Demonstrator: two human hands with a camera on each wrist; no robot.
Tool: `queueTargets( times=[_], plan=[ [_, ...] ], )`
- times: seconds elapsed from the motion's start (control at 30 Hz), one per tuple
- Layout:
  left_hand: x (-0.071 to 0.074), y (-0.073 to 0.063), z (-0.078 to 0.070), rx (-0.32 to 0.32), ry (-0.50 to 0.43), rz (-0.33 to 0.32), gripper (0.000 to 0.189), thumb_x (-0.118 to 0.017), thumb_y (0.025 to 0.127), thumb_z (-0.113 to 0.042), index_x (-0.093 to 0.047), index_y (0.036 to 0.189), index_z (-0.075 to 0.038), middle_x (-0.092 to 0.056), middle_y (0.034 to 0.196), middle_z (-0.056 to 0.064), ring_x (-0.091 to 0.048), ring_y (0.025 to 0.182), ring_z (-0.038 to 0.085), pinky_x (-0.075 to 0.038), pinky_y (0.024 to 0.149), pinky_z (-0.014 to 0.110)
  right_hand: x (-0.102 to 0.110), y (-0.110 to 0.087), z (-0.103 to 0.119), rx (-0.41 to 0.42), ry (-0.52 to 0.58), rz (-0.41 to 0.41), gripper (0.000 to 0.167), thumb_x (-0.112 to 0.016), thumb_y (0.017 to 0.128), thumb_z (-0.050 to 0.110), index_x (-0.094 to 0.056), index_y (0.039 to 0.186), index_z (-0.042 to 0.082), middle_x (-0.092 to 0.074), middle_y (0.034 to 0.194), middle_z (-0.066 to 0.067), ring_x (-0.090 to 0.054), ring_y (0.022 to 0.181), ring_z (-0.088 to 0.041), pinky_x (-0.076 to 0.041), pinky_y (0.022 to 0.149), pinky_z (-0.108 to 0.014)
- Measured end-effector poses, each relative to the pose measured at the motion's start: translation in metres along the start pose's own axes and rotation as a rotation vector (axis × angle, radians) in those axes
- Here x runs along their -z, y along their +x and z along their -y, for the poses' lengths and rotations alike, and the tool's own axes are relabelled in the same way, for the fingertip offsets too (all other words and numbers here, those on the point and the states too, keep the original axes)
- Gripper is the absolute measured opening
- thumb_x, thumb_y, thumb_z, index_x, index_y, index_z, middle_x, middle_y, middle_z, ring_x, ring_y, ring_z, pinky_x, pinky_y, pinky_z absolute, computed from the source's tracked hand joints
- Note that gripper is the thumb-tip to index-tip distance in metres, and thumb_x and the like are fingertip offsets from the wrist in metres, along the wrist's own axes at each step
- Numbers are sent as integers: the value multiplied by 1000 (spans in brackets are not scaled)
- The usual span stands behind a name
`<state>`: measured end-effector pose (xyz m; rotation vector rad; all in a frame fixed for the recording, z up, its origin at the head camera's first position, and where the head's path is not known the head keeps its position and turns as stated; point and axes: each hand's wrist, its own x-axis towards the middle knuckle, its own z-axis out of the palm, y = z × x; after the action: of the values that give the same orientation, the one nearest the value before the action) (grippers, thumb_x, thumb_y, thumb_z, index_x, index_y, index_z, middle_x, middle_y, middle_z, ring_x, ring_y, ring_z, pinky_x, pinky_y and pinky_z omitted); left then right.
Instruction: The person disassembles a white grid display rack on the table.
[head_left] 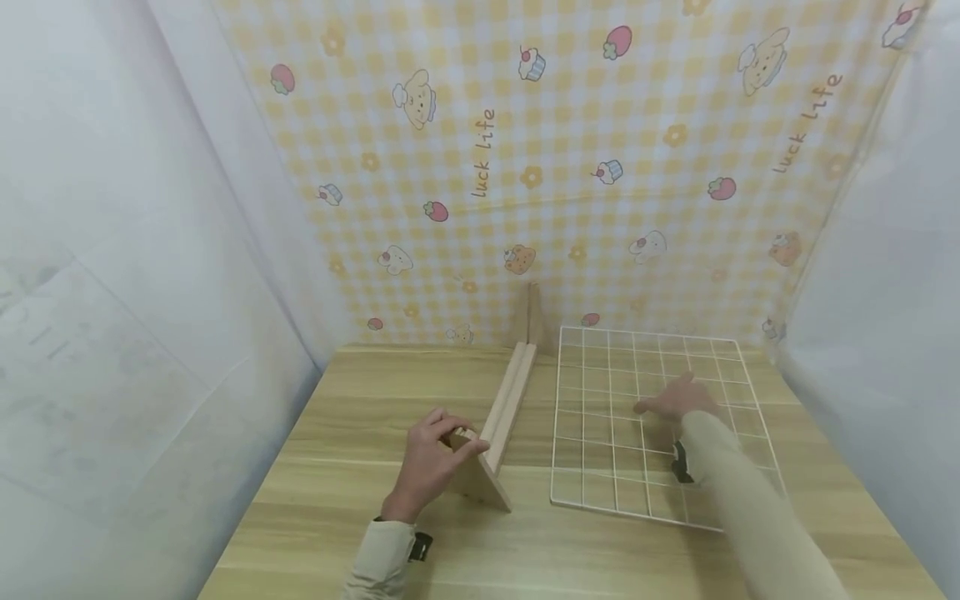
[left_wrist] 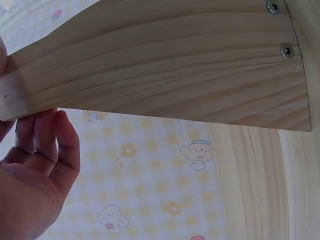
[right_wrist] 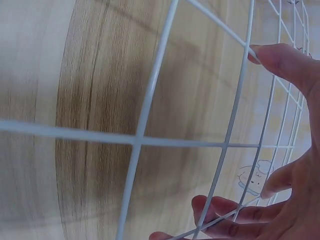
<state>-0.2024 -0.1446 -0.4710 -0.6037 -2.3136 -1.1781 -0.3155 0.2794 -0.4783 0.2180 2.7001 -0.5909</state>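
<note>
My left hand [head_left: 429, 462] pinches the top of the near end board of a wooden stand [head_left: 513, 400], thumb on one side and fingers on the other. In the left wrist view this end board [left_wrist: 165, 70] fills the upper part, with two screws [left_wrist: 286, 51] at its wide end. A pair of slats joins it to a similar upright [head_left: 533, 312] at the far end. To the right, my right hand [head_left: 681, 398] holds a white wire grid panel [head_left: 611, 417]. Up close, its thumb [right_wrist: 280, 57] lies against a wire, while other fingertips reach behind the wires [right_wrist: 145, 117].
The wood-grain tabletop [head_left: 315, 467] lies under everything. A yellow checked cloth [head_left: 555, 125] with cartoon prints hangs behind. White sheets [head_left: 150, 292] enclose the left and right sides. The grid panel lies to the right of the stand.
</note>
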Motion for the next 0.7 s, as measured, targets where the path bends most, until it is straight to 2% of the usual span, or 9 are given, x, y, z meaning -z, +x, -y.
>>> queueTargets(
  times=[0.07, 0.17, 0.3, 0.4, 0.47, 0.53, 0.6, 0.63, 0.7],
  plan=[
    [-2, 0, -2, -15, 4, -5, 27, -87, 75, -25, -76, 90, -6, -54, 74, -4, -50, 65, 7, -51, 59, 22, -2, 1, 1, 3, -15, 0, 143, -67, 76, 74, 8, 143, -28, -56, 111, -49, -67, 77, -37, -60, 65, -46],
    [-5, 0, -6, -28, 5, -16, 27, -88, 74, -23, -76, 89, -4, -54, 71, 0, -48, 62, 9, -47, 56, 19, -5, 5, 1, 0, -32, 1, 140, -66, 78, 72, 6, 144, -28, -45, 129, -52, -67, 84, -42, -61, 68, -48],
    [-10, 1, -8, -30, 4, -14, 25, -88, 74, -23, -75, 87, -5, -53, 70, 1, -42, 61, 2, -43, 54, 15, -11, 13, -2, 2, -53, 4, 133, -65, 79, 72, -5, 146, -26, -17, 148, -52, -57, 110, -59, -59, 77, -57],
    [-12, 2, -10, -13, 6, 4, 25, -87, 76, -25, -76, 88, -6, -51, 70, -2, -39, 62, -2, -43, 54, 14, -15, 18, -4, 2, -57, 11, 127, -66, 78, 72, -18, 146, -23, -18, 149, -50, -48, 119, -65, -58, 80, -60],
    [-13, 2, -10, -3, 4, 9, 26, -87, 76, -25, -76, 88, -6, -49, 69, -3, -39, 62, -2, -43, 53, 14, -16, 21, -4, 4, -59, 9, 121, -68, 77, 72, -29, 143, -22, -31, 144, -50, -57, 110, -60, -60, 75, -55],
    [-13, 2, -11, 11, 5, 7, 25, -87, 76, -26, -76, 88, -7, -48, 69, -4, -38, 62, -2, -42, 52, 14, -17, 23, -4, 1, -60, 4, 113, -70, 75, 70, -40, 136, -21, -47, 131, -47, -65, 94, -49, -60, 67, -46],
    [-13, 2, -11, 16, 9, 3, 25, -87, 76, -26, -76, 88, -8, -47, 68, -4, -38, 62, -3, -41, 52, 14, -17, 26, -3, 10, -81, -10, 105, -70, 75, 70, -51, 127, -19, -59, 115, -40, -65, 78, -35, -58, 59, -38],
    [-13, 2, -12, 13, 11, 0, 24, -87, 76, -26, -76, 88, -8, -46, 68, -4, -38, 62, -3, -41, 52, 14, -18, 28, -2, 11, -90, -18, 104, -70, 75, 70, -51, 125, -20, -61, 109, -38, -63, 74, -31, -56, 56, -36],
    [-13, 3, -12, 12, 16, -4, 24, -87, 76, -26, -76, 87, -9, -46, 68, -3, -38, 62, -3, -40, 52, 14, -19, 31, -2, 14, -111, -28, 98, -70, 75, 70, -57, 120, -17, -64, 103, -32, -62, 71, -27, -55, 55, -33]
  ],
)
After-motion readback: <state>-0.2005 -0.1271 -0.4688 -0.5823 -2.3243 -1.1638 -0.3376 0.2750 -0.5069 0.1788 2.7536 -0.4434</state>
